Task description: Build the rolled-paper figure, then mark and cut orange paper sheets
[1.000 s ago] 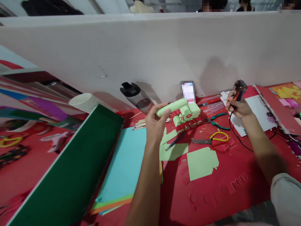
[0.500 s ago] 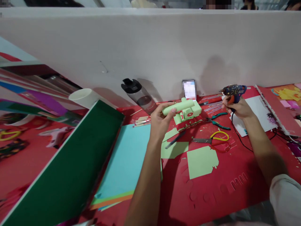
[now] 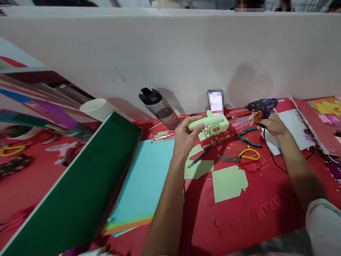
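My left hand (image 3: 186,132) is closed round one end of a light green foam tube (image 3: 204,122), which has a short stub on its far side. The tube is at the top of a light green boxy foam model (image 3: 218,128) with a red cross mark and red lower parts; I cannot tell whether the two touch. On the right, my right hand (image 3: 271,123) grips a dark blue glue gun (image 3: 262,106) by its handle. Its messy, glue-crusted nozzle points left toward the model. A black cord (image 3: 270,153) runs down from it.
Teal-handled pliers (image 3: 252,138), yellow-and-red scissors (image 3: 239,159), a craft knife (image 3: 198,159) and green foam offcuts (image 3: 229,183) lie on the red tabletop. A bottle (image 3: 161,108) and a phone (image 3: 215,101) stand by the white partition. A green board (image 3: 77,185) leans at left beside blue sheets (image 3: 144,177).
My left hand and the green tube have shifted slightly right, over the model. The glue gun has come a little left and down, its nozzle lower.
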Demonstrator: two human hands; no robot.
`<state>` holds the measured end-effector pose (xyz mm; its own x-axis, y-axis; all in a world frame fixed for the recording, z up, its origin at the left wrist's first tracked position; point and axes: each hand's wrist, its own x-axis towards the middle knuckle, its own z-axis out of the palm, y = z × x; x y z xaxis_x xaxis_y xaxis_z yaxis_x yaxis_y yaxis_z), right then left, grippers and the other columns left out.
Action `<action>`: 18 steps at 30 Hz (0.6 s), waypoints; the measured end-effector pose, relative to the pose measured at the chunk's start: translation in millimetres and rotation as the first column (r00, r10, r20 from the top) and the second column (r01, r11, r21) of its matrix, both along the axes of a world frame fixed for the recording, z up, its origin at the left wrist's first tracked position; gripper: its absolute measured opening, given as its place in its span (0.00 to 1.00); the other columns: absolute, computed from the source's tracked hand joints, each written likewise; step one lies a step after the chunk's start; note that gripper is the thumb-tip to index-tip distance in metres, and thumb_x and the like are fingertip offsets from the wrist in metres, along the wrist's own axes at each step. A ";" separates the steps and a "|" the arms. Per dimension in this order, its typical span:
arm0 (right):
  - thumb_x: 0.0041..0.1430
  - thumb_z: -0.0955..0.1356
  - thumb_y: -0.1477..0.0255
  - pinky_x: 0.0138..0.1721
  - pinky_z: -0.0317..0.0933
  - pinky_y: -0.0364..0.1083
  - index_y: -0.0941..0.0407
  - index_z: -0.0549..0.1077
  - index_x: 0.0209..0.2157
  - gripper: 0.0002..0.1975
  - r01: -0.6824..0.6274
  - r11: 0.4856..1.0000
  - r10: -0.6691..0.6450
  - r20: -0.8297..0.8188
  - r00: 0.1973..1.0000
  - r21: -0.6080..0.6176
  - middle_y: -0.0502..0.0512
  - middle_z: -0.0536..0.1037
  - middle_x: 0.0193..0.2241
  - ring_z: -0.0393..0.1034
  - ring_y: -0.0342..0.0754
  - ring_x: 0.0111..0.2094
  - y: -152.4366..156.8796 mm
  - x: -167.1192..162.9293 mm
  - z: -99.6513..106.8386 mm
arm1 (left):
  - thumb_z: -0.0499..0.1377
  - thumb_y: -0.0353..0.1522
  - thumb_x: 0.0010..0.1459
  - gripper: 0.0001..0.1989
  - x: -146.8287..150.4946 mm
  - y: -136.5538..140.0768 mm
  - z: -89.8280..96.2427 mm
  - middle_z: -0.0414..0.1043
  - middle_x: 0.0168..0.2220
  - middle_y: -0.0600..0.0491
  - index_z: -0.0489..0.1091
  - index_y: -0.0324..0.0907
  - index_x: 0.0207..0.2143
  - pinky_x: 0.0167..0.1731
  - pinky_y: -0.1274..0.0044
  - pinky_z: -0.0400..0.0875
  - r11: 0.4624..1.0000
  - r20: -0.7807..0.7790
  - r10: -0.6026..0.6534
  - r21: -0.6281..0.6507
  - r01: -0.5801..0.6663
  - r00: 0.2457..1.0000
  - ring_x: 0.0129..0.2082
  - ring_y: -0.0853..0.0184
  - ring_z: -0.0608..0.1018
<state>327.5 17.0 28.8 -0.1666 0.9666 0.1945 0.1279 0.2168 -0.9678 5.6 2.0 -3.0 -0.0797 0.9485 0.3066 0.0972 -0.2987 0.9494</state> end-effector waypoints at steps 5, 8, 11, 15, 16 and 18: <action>0.48 0.80 0.66 0.19 0.60 0.42 0.55 0.78 0.29 0.12 -0.033 0.997 0.037 0.049 0.998 -0.071 0.51 0.79 0.23 0.66 0.42 0.19 -1.0 -3.3 -2.1 | 0.72 0.48 0.54 0.23 1.6 2.4 -3.9 0.81 0.46 0.48 0.80 0.42 0.44 0.36 0.75 0.78 1.000 0.011 -0.021 0.012 0.021 1.000 0.38 0.65 0.80; 0.48 0.78 0.69 0.19 0.60 0.42 0.56 0.77 0.28 0.10 -0.045 0.995 0.050 0.063 0.997 -0.090 0.51 0.78 0.23 0.66 0.41 0.20 0.8 -3.3 -5.3 | 0.72 0.49 0.54 0.23 1.9 2.5 -4.5 0.81 0.46 0.48 0.80 0.42 0.44 0.38 0.75 0.79 1.000 0.009 -0.023 0.014 0.023 1.000 0.38 0.65 0.81; 0.48 0.76 0.71 0.20 0.61 0.43 0.56 0.76 0.29 0.07 -0.039 0.995 0.045 0.063 0.997 -0.093 0.51 0.79 0.24 0.66 0.41 0.20 2.9 -1.5 -7.5 | 0.72 0.49 0.54 0.23 1.9 1.9 -4.0 0.81 0.46 0.48 0.80 0.42 0.45 0.38 0.75 0.80 1.000 0.004 -0.022 0.013 0.022 1.000 0.38 0.65 0.81; 0.50 0.74 0.73 0.22 0.59 0.44 0.56 0.77 0.30 0.05 -0.055 0.998 0.058 0.074 0.996 -0.041 0.51 0.79 0.26 0.63 0.41 0.20 3.4 1.9 -7.5 | 0.71 0.48 0.55 0.23 1.8 1.5 -3.8 0.81 0.46 0.47 0.80 0.42 0.45 0.38 0.74 0.80 1.000 -0.005 -0.016 0.011 0.016 1.000 0.38 0.65 0.81; 0.51 0.75 0.72 0.22 0.58 0.44 0.56 0.77 0.32 0.05 -0.065 0.997 0.067 0.071 0.995 -0.037 0.50 0.77 0.25 0.62 0.41 0.20 3.1 2.9 -7.3 | 0.71 0.48 0.55 0.23 1.7 1.5 -4.0 0.81 0.46 0.47 0.80 0.42 0.45 0.38 0.75 0.80 1.000 -0.006 -0.016 0.014 0.016 1.000 0.38 0.65 0.80; 0.53 0.76 0.70 0.23 0.58 0.45 0.56 0.78 0.35 0.09 -0.096 0.994 0.098 0.043 0.994 -0.051 0.48 0.74 0.23 0.62 0.42 0.20 2.5 5.1 -7.5 | 0.71 0.48 0.55 0.23 1.7 1.6 -4.6 0.81 0.48 0.47 0.80 0.42 0.45 0.39 0.75 0.80 1.000 -0.005 -0.015 0.019 0.015 1.000 0.40 0.64 0.81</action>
<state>332.6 19.4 21.3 -0.2678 0.9536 0.1373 0.1527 0.1827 -0.9712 7.3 3.6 -7.6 -0.0643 0.9437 0.3245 0.0969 -0.3177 0.9432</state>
